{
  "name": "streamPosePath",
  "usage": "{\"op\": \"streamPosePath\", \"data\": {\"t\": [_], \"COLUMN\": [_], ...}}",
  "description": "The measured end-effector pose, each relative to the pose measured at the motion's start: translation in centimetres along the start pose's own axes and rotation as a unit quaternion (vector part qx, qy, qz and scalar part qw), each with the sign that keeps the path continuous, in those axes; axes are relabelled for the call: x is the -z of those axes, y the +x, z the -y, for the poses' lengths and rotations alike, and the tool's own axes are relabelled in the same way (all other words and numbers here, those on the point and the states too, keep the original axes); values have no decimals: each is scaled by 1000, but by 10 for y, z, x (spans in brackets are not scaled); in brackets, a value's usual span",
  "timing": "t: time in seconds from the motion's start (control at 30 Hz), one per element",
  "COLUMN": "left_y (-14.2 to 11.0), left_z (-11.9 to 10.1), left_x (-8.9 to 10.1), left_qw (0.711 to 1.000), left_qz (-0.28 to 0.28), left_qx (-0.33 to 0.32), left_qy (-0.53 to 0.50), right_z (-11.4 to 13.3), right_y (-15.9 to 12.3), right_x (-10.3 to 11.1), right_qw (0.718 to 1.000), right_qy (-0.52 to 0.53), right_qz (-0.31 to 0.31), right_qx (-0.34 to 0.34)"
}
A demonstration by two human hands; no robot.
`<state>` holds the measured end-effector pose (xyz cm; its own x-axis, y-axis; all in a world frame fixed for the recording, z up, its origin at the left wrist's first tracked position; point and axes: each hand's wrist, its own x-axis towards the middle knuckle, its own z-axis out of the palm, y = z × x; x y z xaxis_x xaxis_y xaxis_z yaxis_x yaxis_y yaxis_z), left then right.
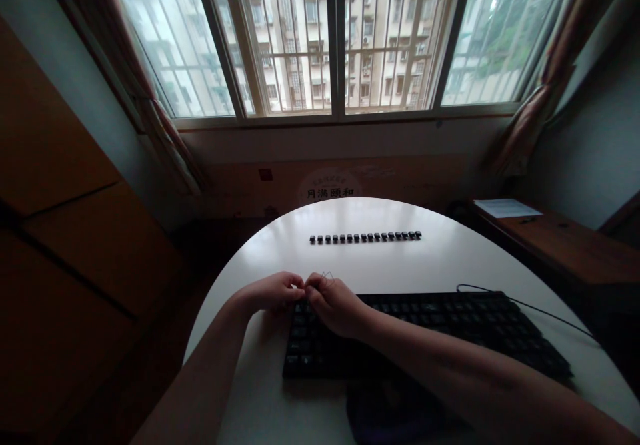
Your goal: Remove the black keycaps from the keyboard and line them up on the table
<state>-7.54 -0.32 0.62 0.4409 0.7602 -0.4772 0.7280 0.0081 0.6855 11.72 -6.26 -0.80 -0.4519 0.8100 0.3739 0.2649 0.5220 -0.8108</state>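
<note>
My right hand (333,303) is closed around a thin bent-wire keycap puller (327,275), whose wire loops stick up above the fist. Its fingertips meet those of my left hand (280,290) over the upper left corner of a black keyboard (320,368). The left thumb and fingers are pinched together; whatever is between them is too small to make out. Part of the keyboard lies hidden beneath my right hand and forearm. Beyond the hands, several small black keycaps (370,237) stand in a straight row.
A round white table (260,248) bears the keyboard, and a black cable (530,308) runs off to the right. Something dark (370,415) lies at the near edge. To the right, a wooden desk (575,245) holds a sheet of paper (507,208). Barred windows (337,45) are behind.
</note>
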Motion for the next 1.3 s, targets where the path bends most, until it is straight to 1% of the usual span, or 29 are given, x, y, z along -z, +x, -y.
{"op": "streamPosePath", "data": {"t": [0.2, 0.33, 0.37, 0.43, 0.5, 0.53, 0.6, 0.67, 0.73, 0.8, 0.9, 0.97, 1.1, 1.2, 1.3], "left_y": [5, 2, 1, 0, 1, 2, 3, 3, -1, -8, -17, -19, -16, -12, -9], "left_z": [7, 2, 1, -1, 1, 2, 4, 2, -5, -15, -29, -34, -35, -31, -26], "left_x": [0, -1, -2, -3, -3, -3, -1, 1, 3, 6, 6, 5, 3, 3, 5], "left_qw": [1000, 1000, 1000, 1000, 1000, 1000, 1000, 1000, 998, 995, 988, 987, 986, 984, 980], "left_qz": [-2, -4, -4, -7, -6, -4, -3, -17, -52, -84, -84, -78, -93, -101, -121], "left_qx": [-5, 2, 8, 16, 14, 7, -8, -16, -17, -46, -102, -119, -117, -105, -93], "left_qy": [0, 6, 6, 4, 2, 4, 12, 18, 6, -32, -74, -78, -80, -100, -124], "right_z": [-1, -4, -5, -6, -5, -4, -1, 1, 2, 1, -1, -1, 0, 0, -1], "right_y": [-1, -1, 0, 1, 2, 2, 1, 1, 3, 5, 8, 9, 9, 9, 10], "right_x": [0, -2, -2, -3, -4, -4, -3, -1, 2, 4, 7, 8, 7, 7, 9], "right_qw": [1000, 999, 997, 990, 983, 984, 990, 993, 992, 990, 986, 986, 986, 982, 975], "right_qy": [11, 47, 67, 118, 143, 137, 105, 81, 68, 54, 32, 13, -43, -89, -123], "right_qz": [-6, 0, -10, -52, -88, -92, -80, -81, -102, -129, -158, -166, -159, -159, -175], "right_qx": [-4, -21, -32, -59, -68, -62, -41, -31, -30, -31, -30, -28, -23, -42, -67]}}
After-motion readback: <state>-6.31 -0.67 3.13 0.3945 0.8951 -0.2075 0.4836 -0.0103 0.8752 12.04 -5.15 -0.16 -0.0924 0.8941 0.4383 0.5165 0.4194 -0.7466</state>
